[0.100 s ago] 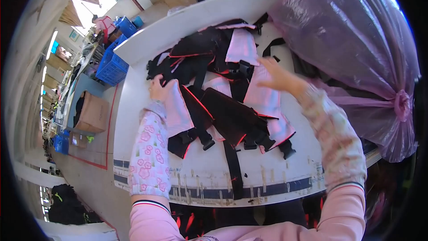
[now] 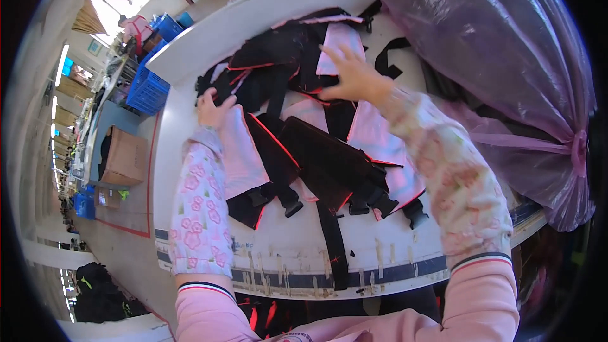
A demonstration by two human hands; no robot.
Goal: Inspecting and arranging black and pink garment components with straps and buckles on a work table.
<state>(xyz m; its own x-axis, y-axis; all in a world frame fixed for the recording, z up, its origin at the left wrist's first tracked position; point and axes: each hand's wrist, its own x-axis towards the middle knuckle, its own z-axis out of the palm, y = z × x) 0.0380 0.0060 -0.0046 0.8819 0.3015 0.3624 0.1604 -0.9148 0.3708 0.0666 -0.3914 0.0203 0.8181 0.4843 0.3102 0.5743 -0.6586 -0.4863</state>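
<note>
Panel (image 2: 326, 158), blk, long axis far-L to near-R, L hand (image 2: 214, 113) & R hand (image 2: 360, 79) at fabric pile (image 2: 263, 54), fingers spread

Near tabletop (image 2: 394, 239) passable; fabric pile (image 2: 326, 158) obstructs

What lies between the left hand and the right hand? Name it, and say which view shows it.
Red-edged black pieces lie heaped on the table between the left hand and right hand; the head view shows it.
</note>
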